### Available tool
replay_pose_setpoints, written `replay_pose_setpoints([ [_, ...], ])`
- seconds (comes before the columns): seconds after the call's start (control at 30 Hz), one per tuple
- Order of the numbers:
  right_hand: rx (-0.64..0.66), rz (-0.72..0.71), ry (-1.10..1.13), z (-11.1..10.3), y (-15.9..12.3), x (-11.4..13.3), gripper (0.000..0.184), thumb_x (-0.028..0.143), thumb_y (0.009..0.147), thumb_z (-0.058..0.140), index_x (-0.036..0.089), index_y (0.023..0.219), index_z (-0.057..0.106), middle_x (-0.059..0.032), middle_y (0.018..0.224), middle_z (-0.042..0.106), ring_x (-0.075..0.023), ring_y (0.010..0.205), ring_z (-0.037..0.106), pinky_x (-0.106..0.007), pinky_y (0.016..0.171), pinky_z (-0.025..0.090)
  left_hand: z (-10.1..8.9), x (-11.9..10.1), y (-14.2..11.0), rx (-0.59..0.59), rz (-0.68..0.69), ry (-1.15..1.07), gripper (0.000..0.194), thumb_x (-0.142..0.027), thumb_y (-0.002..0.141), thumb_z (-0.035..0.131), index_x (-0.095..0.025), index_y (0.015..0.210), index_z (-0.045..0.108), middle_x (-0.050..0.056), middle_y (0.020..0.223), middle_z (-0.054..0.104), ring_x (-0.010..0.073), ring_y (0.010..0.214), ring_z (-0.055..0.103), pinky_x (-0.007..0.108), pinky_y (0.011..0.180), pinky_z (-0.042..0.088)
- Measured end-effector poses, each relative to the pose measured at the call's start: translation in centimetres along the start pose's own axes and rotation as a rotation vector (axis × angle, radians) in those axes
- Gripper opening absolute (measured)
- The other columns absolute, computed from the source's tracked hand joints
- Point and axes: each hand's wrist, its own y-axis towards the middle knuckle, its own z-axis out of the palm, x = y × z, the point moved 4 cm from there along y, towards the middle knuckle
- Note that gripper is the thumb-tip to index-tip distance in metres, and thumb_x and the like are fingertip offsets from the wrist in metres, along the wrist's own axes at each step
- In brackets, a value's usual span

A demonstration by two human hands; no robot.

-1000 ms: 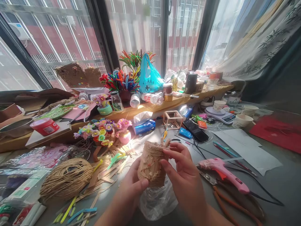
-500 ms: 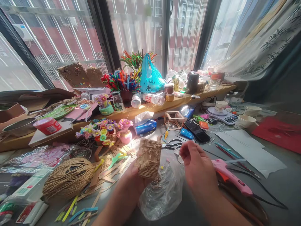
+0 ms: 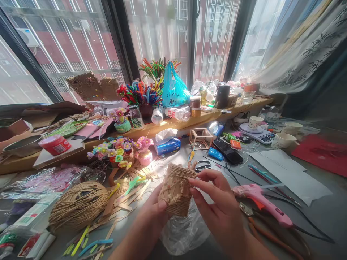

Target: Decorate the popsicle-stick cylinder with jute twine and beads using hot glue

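A small tan container, wound with twine at top and bottom and decorated on its side, is held above the table. My left hand is closed round its left side and base, thumb on the front. From the right, my right hand has its thumb and fingertips on the container's right edge near the upper twine band; whether something small is between them I cannot make out. Below both hands lies a crumpled clear plastic bag. Scissors lie just behind the right fingers, partly hidden.
A twine ball and wooden sticks lie on the left. To the right are a pink glue gun, orange-handled pliers and white paper. Behind stand flower pots, tissues and a stick frame.
Half a second ago my right hand was off the container, to its right with fingers bunched. It has come back to touch the container, which my left hand has turned and moved slightly right.
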Motion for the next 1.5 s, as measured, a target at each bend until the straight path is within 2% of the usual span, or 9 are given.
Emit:
replay_pose_setpoints([
  [0.2,-0.015,0.024,-0.043,-0.2,0.2,-0.3,0.034,0.016,0.101,0.065,0.030,0.131,0.074,-0.0081,0.120,0.063,-0.0241,0.113,0.066,-0.039,0.095,0.058,-0.8,0.4,0.3,0.046,0.014,0.006,0.054,-0.041,0.088,0.079,-0.021,0.137,0.073,0.016,0.133,0.077,0.0353,0.117,0.072,0.043,0.094,0.056],
  [0.33,-0.071,0.117,0.047,-0.2,0.3,-0.6,0.023,0.018,0.101,0.067,0.030,0.119,0.074,-0.0052,0.115,0.069,-0.0226,0.109,0.068,-0.037,0.096,0.057,-0.7,0.4,0.3,0.048,0.021,-0.008,0.054,-0.041,0.088,0.078,-0.021,0.138,0.073,0.015,0.137,0.075,0.0340,0.119,0.071,0.044,0.099,0.055],
  [0.47,-0.104,0.305,0.284,0.2,0.2,-1.9,0.011,0.023,0.102,0.070,0.032,0.108,0.075,-0.0018,0.106,0.071,-0.0208,0.102,0.068,-0.035,0.090,0.056,-0.1,0.1,0.0,0.014,0.004,-0.010,0.055,-0.038,0.088,0.077,-0.020,0.140,0.072,0.016,0.137,0.075,0.0400,0.130,0.066,0.048,0.106,0.052],
  [0.93,-0.156,0.501,0.460,0.8,0.0,-2.2,0.008,0.035,0.104,0.070,0.030,0.101,0.075,0.0032,0.091,0.071,-0.0120,0.082,0.065,-0.021,0.077,0.055,-0.4,0.3,-0.2,0.045,0.015,-0.012,0.059,-0.041,0.092,0.073,-0.019,0.146,0.067,0.014,0.134,0.078,0.0389,0.125,0.070,0.049,0.111,0.050],
  [1.17,-0.132,0.414,0.404,0.5,-0.2,-2.8,0.008,0.028,0.102,0.071,0.031,0.106,0.077,0.0011,0.103,0.073,-0.0140,0.091,0.070,-0.023,0.083,0.059,-0.3,0.1,0.0,0.017,0.020,0.001,0.059,-0.043,0.089,0.075,-0.019,0.144,0.070,0.013,0.129,0.080,0.0384,0.123,0.071,0.049,0.111,0.050],
  [1.27,-0.088,0.304,0.238,-0.1,0.0,-2.0,0.028,0.017,0.107,0.057,0.034,0.124,0.073,0.0018,0.100,0.075,-0.0122,0.081,0.071,-0.024,0.079,0.060,-0.7,-0.5,0.0,-0.045,0.074,0.019,0.057,-0.042,0.085,0.080,-0.023,0.139,0.073,0.012,0.128,0.080,0.0351,0.118,0.072,0.044,0.100,0.057],
  [1.33,0.032,0.151,0.143,-0.5,0.3,-0.2,0.047,0.009,0.106,0.045,0.035,0.141,0.064,-0.0020,0.114,0.076,-0.0128,0.083,0.073,-0.027,0.082,0.062,-1.3,-1.0,0.1,-0.092,0.134,0.034,0.054,-0.042,0.082,0.083,-0.028,0.134,0.075,0.010,0.131,0.079,0.0328,0.123,0.070,0.043,0.104,0.056],
  [1.43,0.276,-0.042,-0.093,-1.6,-0.3,2.2,0.058,0.004,0.099,0.044,0.029,0.149,0.058,-0.0108,0.145,0.066,-0.0208,0.115,0.073,-0.037,0.100,0.061,-2.4,-0.8,0.5,-0.104,0.127,0.071,0.047,-0.042,0.081,0.083,-0.026,0.126,0.079,0.011,0.130,0.079,0.0337,0.124,0.069,0.045,0.110,0.053],
  [1.5,0.408,-0.073,-0.289,-3.5,-1.9,2.1,0.052,0.008,0.098,0.050,0.028,0.145,0.061,-0.0106,0.138,0.072,-0.0244,0.122,0.072,-0.039,0.104,0.060,-2.9,-0.5,0.8,-0.088,0.129,0.053,0.051,-0.044,0.078,0.084,-0.028,0.126,0.078,0.010,0.130,0.079,0.0348,0.123,0.070,0.046,0.108,0.054],
])
